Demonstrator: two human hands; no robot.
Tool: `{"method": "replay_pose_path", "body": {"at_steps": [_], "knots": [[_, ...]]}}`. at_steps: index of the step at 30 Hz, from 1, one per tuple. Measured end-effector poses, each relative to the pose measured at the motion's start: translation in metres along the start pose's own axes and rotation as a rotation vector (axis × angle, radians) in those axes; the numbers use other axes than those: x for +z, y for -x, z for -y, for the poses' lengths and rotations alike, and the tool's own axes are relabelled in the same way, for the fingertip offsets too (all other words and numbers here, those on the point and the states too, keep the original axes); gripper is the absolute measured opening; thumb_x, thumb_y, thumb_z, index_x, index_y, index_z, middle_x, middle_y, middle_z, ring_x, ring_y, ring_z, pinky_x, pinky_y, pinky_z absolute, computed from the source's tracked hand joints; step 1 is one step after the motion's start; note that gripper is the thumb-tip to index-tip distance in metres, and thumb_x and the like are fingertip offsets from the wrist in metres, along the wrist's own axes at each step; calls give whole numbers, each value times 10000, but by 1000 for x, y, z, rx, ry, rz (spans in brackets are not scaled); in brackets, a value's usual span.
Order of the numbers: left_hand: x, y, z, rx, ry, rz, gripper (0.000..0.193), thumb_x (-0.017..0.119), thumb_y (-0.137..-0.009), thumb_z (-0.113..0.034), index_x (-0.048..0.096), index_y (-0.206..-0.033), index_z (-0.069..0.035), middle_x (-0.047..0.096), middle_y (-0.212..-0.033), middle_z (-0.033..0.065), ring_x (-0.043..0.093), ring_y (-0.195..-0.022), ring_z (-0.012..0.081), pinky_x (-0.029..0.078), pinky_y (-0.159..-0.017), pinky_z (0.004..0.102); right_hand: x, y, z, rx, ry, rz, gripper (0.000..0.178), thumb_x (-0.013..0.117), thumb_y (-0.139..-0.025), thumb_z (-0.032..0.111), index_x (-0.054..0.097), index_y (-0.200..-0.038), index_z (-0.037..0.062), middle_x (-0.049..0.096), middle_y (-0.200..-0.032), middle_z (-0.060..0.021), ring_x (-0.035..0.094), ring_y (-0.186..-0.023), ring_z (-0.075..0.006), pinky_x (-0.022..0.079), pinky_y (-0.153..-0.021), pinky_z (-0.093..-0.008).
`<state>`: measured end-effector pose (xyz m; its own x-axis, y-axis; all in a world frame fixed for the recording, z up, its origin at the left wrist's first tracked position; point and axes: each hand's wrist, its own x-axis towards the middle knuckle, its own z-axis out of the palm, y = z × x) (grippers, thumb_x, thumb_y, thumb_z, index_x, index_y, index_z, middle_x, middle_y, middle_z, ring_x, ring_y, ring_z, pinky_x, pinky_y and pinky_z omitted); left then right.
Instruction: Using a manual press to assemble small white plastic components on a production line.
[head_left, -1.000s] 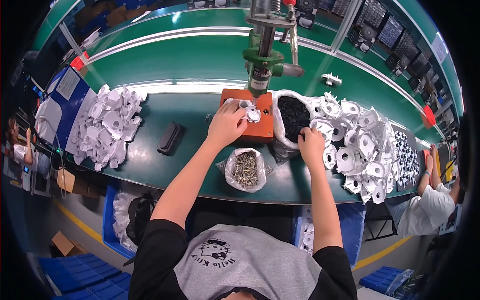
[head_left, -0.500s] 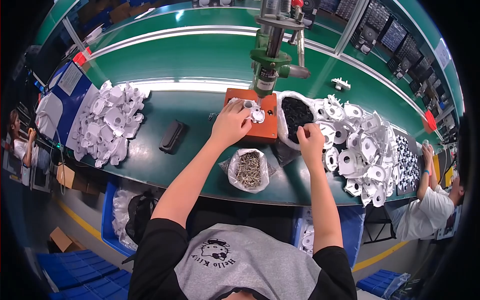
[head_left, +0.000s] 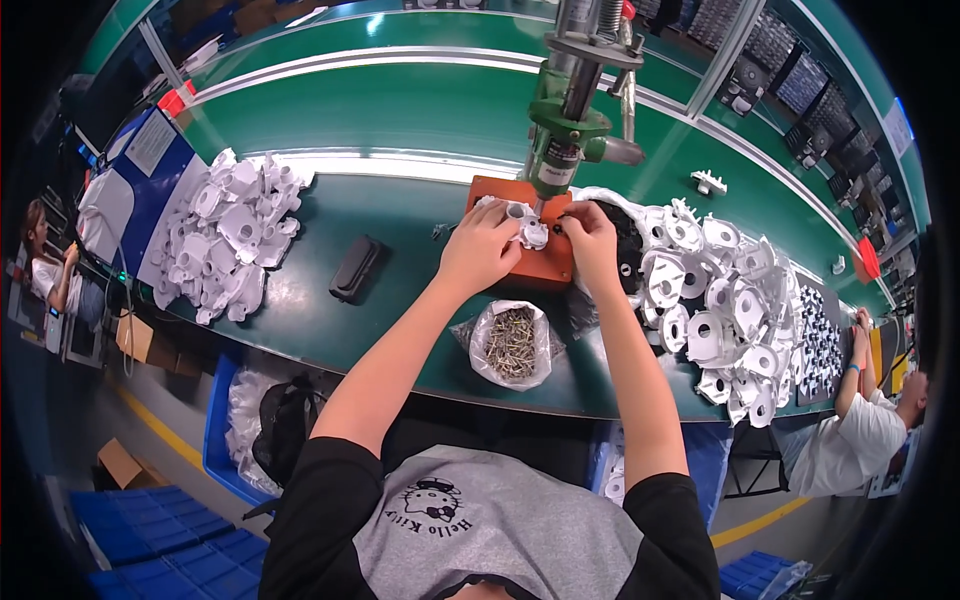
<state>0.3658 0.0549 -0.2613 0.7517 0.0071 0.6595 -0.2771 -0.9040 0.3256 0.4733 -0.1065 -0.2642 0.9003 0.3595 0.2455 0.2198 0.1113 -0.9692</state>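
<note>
My left hand lies over a white plastic part on the orange block, its fingers holding it there. Above that part hangs the green press, its thin tip close to the part. Over the block's right side, my right hand is pinched, with fingertips just right of the white part; anything between them is too small to make out. Behind this hand sits a white bag of small black pieces, partly hidden. Nearer me stands an open bag of metal screws.
White plastic parts are heaped at the left and the right. A dark case rests on the green table. A lone white part lies at the back. At far right, another person works beside a dark tray.
My right hand has moved left from the bag of black pieces to the orange block, beside the white part. My left hand stays on that part. The whole view has shifted slightly.
</note>
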Motion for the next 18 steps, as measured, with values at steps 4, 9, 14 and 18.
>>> {"method": "replay_pose_path", "body": {"at_steps": [4, 9, 14, 18], "knots": [[-2, 1, 0, -8, 0, -4, 162, 600, -756, -120, 582, -884, -23, 603, -1094, 202, 549, -1109, 352, 419, -982, 447, 13, 1, 5, -67, 328, 32, 156, 646, -769, 106, 664, -889, 8, 641, -782, -77, 607, -687, -134, 481, -655, -263], [0, 0, -1, -9, -7, -13, 163, 605, -753, -116, 582, -882, -20, 607, -1087, 205, 556, -1101, 353, 420, -989, 447, 12, -1, -4, -387, 613, 72, 146, 697, -722, 132, 700, -842, 50, 668, -854, -82, 595, -794, -252, 470, -744, -352], [-1, 0, -1, -5, -18, -13, 166, 610, -749, -119, 579, -878, -19, 608, -1082, 202, 558, -1097, 351, 421, -990, 448, 11, 3, 1, -609, 767, 113, 127, 686, -712, 145, 705, -818, 78, 677, -888, -38, 567, -876, -245, 439, -769, -374], [-2, 0, -1, -3, -16, -17, 172, 614, -745, -120, 578, -880, -20, 606, -1078, 200, 558, -1092, 351, 419, -993, 450, 12, 10, 12, -608, 872, 182, 156, 686, -721, 127, 697, -862, 62, 664, -940, -70, 565, -917, -259, 427, -801, -376]]}}
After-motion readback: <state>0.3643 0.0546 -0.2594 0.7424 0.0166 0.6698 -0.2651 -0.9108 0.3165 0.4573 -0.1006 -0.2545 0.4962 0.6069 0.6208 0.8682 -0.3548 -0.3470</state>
